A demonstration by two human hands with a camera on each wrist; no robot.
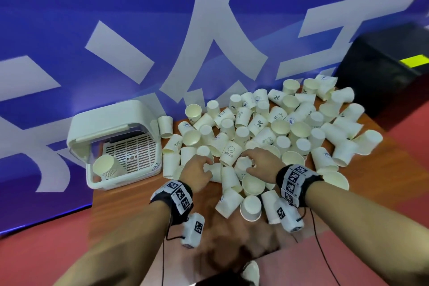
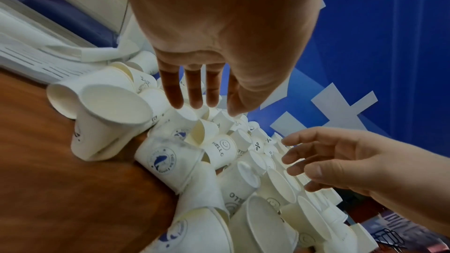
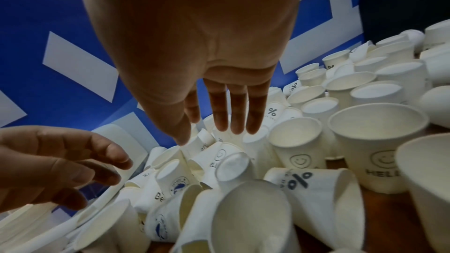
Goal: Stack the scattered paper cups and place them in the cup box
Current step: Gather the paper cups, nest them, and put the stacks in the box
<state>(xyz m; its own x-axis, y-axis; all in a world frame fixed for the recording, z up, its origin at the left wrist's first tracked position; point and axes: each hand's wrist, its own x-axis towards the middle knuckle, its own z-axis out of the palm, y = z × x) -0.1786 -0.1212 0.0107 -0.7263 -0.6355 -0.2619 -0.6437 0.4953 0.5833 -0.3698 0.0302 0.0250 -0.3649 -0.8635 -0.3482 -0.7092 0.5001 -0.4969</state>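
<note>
Many white paper cups (image 1: 274, 127) lie scattered in a pile on the brown table (image 1: 130, 206), some upright, some upside down, some on their sides. The white cup box (image 1: 116, 141) stands at the left with its lid raised and a short stack of cups (image 1: 108, 167) inside. My left hand (image 1: 205, 165) hovers over the pile's near left part, fingers straight (image 2: 194, 101), holding nothing. My right hand (image 1: 249, 160) hovers just right of it, fingers extended (image 3: 228, 126) and empty. An upside-down cup (image 1: 242, 163) sits between both hands, near a "HELLO" cup (image 1: 229, 153).
A blue wall with white lettering (image 1: 209, 30) rises right behind the table. A black case (image 1: 383, 65) stands at the back right. Bare wood (image 1: 130, 206) lies in front of the box. One cup (image 1: 251, 271) lies below the table's near edge, over the red floor (image 1: 46, 251).
</note>
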